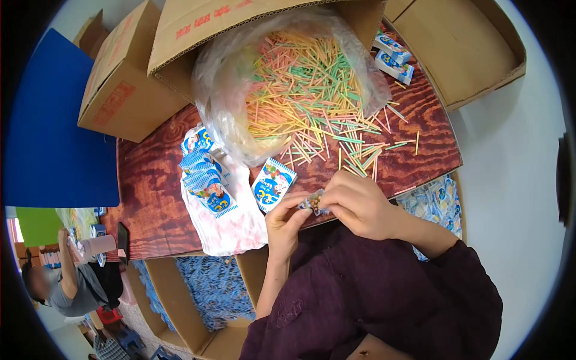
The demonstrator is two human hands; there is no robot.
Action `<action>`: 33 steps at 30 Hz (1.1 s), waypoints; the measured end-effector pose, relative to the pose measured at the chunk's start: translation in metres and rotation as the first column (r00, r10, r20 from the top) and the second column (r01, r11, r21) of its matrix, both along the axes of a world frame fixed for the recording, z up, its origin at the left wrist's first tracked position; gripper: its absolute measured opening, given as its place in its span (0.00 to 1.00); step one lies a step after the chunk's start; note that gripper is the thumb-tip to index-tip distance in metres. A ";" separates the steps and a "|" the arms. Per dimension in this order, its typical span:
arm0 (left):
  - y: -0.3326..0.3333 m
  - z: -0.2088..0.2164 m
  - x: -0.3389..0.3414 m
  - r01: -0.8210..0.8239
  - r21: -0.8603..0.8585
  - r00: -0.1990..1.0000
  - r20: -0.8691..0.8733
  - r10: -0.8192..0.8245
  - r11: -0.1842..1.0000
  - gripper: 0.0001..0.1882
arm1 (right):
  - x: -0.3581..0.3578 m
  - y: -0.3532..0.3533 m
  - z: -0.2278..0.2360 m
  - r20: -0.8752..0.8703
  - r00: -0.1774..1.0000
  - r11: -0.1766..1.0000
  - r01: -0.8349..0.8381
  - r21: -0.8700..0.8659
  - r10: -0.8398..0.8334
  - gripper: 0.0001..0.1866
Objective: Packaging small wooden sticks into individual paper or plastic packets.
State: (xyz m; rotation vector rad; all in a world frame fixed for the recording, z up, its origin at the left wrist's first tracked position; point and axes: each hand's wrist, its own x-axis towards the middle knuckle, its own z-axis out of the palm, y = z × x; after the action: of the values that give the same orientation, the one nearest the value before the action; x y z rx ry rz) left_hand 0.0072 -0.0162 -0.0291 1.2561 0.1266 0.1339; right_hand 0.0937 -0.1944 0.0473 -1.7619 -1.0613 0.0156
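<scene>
Between my hands, at the table's near edge, is a small open packet (pixel 313 203) with the ends of thin sticks showing in its mouth. My left hand (pixel 285 221) pinches the packet's left side between thumb and fingers. My right hand (pixel 355 204) is closed at its right side, fingertips on the rim. Just beyond my left hand lies a flat blue-and-white packet (pixel 273 183). A stack of similar packets (pixel 207 180) rests on a white, pink-stained cloth (pixel 231 231). Loose pastel sticks (pixel 360 150) are scattered beyond my right hand.
A tipped cardboard box (pixel 174 51) holds a clear bag (pixel 219 102) spilling pastel sticks (pixel 300 84). More packets (pixel 394 65) lie at the back right. Boxes of filled packets (pixel 213 288) stand below the table. Another person (pixel 78 282) sits at far left beside a phone (pixel 123 242).
</scene>
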 end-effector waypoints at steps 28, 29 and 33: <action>0.049 0.035 -0.026 -0.411 0.195 0.911 0.059 0.408 0.891 0.05 | -0.009 0.022 -0.006 -0.160 0.987 0.999 0.014 0.044 -0.006 0.09; 0.062 0.023 -0.030 -0.457 0.134 0.887 0.002 0.461 0.879 0.05 | -0.007 0.018 -0.010 -0.146 0.989 0.999 -0.014 -0.036 0.008 0.09; 0.101 0.005 -0.017 -0.528 0.262 0.815 -0.110 0.569 0.808 0.08 | -0.001 0.014 -0.035 -0.218 0.976 0.995 -0.032 -0.090 0.012 0.05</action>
State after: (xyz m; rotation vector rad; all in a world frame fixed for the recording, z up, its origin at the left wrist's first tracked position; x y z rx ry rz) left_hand -0.0095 0.0844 -0.0244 1.4237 0.6598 0.5518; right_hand 0.0929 -0.1805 0.0123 -1.7854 -0.9329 0.2695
